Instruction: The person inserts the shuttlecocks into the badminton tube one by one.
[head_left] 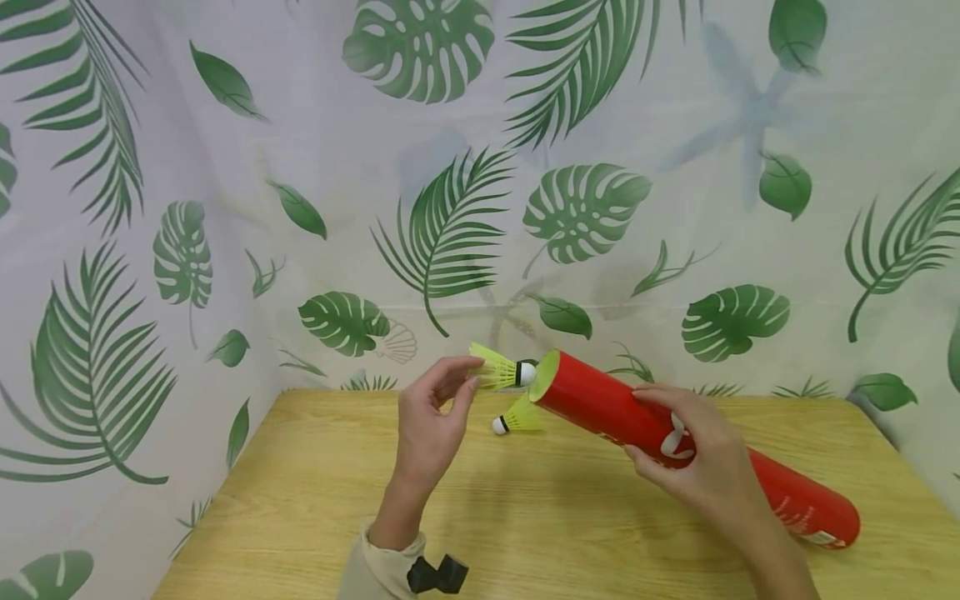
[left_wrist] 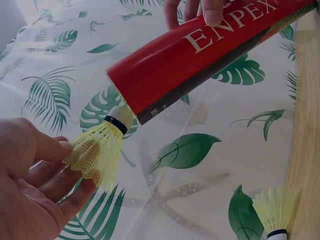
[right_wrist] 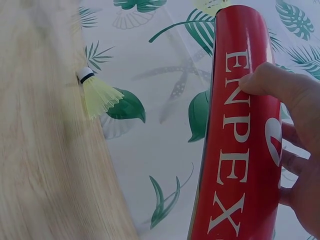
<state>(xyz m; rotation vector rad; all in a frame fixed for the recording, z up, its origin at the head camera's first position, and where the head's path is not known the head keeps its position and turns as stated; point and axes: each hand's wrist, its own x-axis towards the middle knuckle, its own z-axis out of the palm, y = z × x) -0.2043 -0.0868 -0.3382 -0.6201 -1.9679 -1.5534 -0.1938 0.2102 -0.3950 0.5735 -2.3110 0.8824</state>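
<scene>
My left hand (head_left: 433, 410) pinches a yellow shuttlecock (head_left: 498, 370) by its skirt. The white cork end points at the open mouth of a red tube (head_left: 592, 398) and sits right at its rim. In the left wrist view the shuttlecock's dark band (left_wrist: 116, 124) shows just outside the tube. My right hand (head_left: 697, 454) grips the tube around its middle, tilted with the mouth up and to the left. White ENPEX lettering (right_wrist: 235, 145) runs along the tube. Another yellow shuttlecock (head_left: 517, 417) lies behind on the table, partly covered by the tube in the head view.
The wooden table (head_left: 300, 500) backs onto a white cloth (head_left: 480, 275) printed with green leaves. A black bow-shaped object (head_left: 438, 574) sits at the left sleeve's cuff. The tube's closed lower end (head_left: 832, 521) reaches over the table's right side.
</scene>
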